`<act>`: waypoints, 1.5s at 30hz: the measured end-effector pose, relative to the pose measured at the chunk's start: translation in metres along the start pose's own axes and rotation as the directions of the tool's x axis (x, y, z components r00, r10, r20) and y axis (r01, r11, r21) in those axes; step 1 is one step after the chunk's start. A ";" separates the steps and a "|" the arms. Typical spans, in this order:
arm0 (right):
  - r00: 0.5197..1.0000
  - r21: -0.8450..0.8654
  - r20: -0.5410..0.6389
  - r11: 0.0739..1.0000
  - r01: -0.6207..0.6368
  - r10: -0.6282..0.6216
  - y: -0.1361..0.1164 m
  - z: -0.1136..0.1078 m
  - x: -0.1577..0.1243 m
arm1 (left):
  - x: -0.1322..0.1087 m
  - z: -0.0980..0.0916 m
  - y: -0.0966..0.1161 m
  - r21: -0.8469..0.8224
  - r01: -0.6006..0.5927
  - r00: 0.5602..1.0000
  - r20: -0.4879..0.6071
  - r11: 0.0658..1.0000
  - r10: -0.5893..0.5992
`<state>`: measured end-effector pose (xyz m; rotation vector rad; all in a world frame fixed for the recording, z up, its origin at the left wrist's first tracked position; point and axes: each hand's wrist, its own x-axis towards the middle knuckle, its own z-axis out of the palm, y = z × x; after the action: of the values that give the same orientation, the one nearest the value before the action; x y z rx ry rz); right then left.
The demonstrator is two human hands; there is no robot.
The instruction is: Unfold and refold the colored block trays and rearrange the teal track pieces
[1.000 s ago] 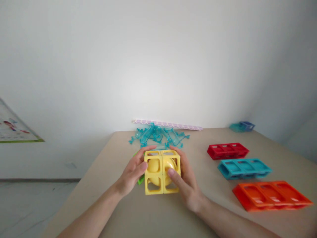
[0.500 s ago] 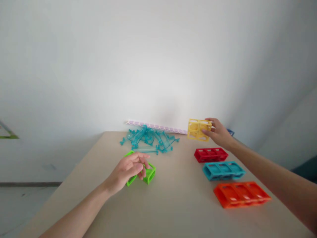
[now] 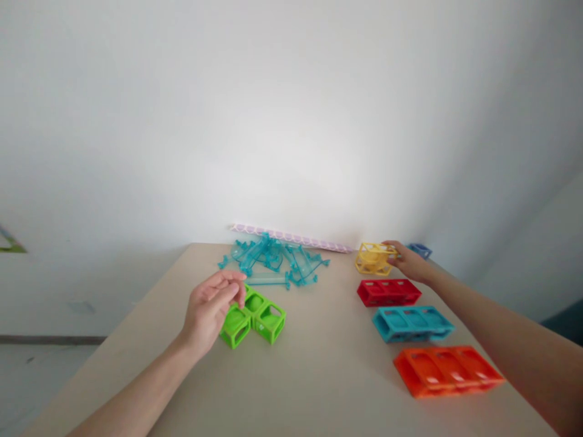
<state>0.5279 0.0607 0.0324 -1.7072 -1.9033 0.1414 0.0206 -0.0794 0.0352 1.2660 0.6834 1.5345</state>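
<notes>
At the far right of the table, my right hand [image 3: 407, 262] grips the right side of a yellow open-frame block [image 3: 374, 259], which is low at the tabletop near the wall; whether it touches the table I cannot tell. My left hand [image 3: 212, 306] hovers with loosely bent fingers and nothing visible in them. It partly covers an angled green open-frame block [image 3: 268, 318] made of several cube cells. Nearer me than the yellow block lie a red block [image 3: 388, 292], a blue block [image 3: 413, 323] and an orange block [image 3: 449, 371], each a row of three cells.
Clear teal track pieces [image 3: 273, 258] lie in a heap at the back of the table [image 3: 310, 376]. Behind them a lilac patterned strip [image 3: 291, 237] runs along the wall [image 3: 291, 121]. A dark blue block [image 3: 419, 250] stands at the back right corner, partly behind my right hand.
My right hand has lowered the yellow block toward the table, and the block has turned. My left hand has drawn back to the left, uncovering more of the green block.
</notes>
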 end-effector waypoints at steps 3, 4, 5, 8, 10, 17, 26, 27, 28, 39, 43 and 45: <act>0.999 -0.087 -0.004 0.995 -0.041 0.040 -0.003 -0.010 0.000 | 0.010 -0.011 -0.006 0.166 -0.033 0.949 -0.305 0.986 0.083; 0.999 -0.114 -0.009 0.992 -0.051 0.050 -0.006 -0.014 0.000 | 0.013 -0.014 -0.009 0.236 -0.004 0.911 -0.401 0.972 0.101; 0.998 -0.139 -0.019 0.989 -0.060 0.058 -0.011 -0.017 0.000 | 0.016 -0.018 -0.013 0.297 0.036 0.868 -0.482 0.954 0.118; 0.995 -0.205 -0.087 0.976 -0.073 0.056 -0.046 -0.024 -0.005 | 0.022 -0.027 -0.025 0.426 0.131 0.788 -0.593 0.895 0.167; 0.990 -0.228 -0.137 0.973 -0.045 0.014 -0.090 -0.020 -0.021 | 0.026 -0.031 -0.033 0.492 0.152 0.790 -0.581 0.857 0.194; 0.912 0.110 0.059 0.910 0.399 -0.407 -0.281 0.079 -0.140 | 0.029 -0.037 -0.049 0.479 0.188 0.861 -0.500 0.858 0.091; 0.877 0.334 0.132 0.853 0.400 -0.462 -0.283 0.138 -0.124 | 0.043 -0.054 -0.059 0.596 0.281 0.833 -0.541 0.752 0.118; 0.876 0.344 0.137 0.851 0.397 -0.463 -0.280 0.135 -0.122 | 0.049 -0.055 -0.059 0.615 0.281 0.826 -0.546 0.737 0.140; 0.872 0.353 0.146 0.848 0.395 -0.467 -0.278 0.133 -0.121 | 0.054 -0.056 -0.060 0.633 0.277 0.822 -0.545 0.723 0.163; 0.854 0.460 0.136 0.796 0.394 -0.502 -0.268 0.131 -0.115 | 0.058 -0.044 -0.052 0.731 0.061 0.991 -0.128 0.680 0.049; 0.838 0.471 0.147 0.783 0.407 -0.525 -0.266 0.128 -0.113 | 0.055 -0.047 -0.045 0.738 -0.068 0.982 0.168 0.671 -0.085; 0.823 0.489 0.157 0.767 0.415 -0.545 -0.266 0.126 -0.113 | 0.056 -0.050 -0.044 0.749 -0.070 0.972 0.200 0.659 -0.124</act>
<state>0.2367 -0.0560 0.0068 -0.8885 -2.2542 0.5977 -0.0093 -0.0043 0.0032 2.0080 1.2525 1.0401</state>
